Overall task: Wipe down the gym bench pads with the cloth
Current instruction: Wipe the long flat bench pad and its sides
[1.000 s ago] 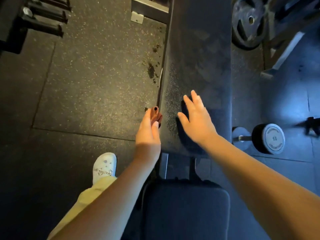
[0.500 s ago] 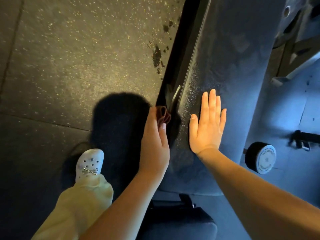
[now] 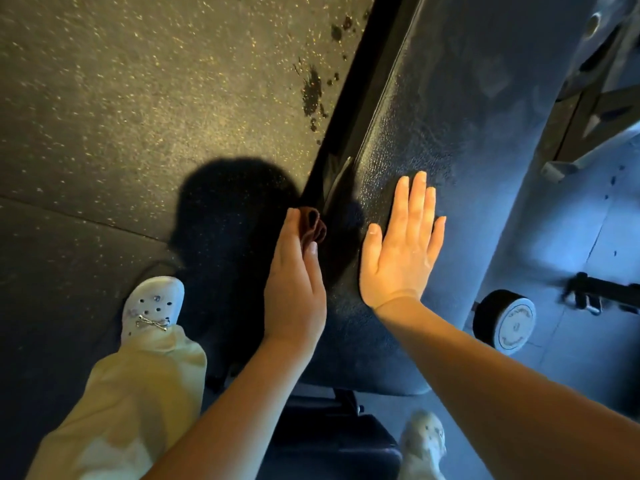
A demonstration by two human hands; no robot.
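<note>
1. The left hand (image 3: 294,292) holds the brown cloth (image 3: 314,226) at the left edge of the bench pad (image 3: 450,116), fingers (image 3: 290,233) clamped on it
2. The right hand (image 3: 401,254) lies flat on the pad, fingers straight and close together
3. A white clog (image 3: 152,306) stands on the speckled floor (image 3: 156,98)

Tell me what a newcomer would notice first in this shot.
The right hand lies flat, fingers straight, on the dark textured bench pad at centre, lit warm. Just left of it, the left hand pinches a bunched brown cloth at the pad's edge. Lower left, a white clog stands on the speckled floor; a dumbbell lies at right.
</note>
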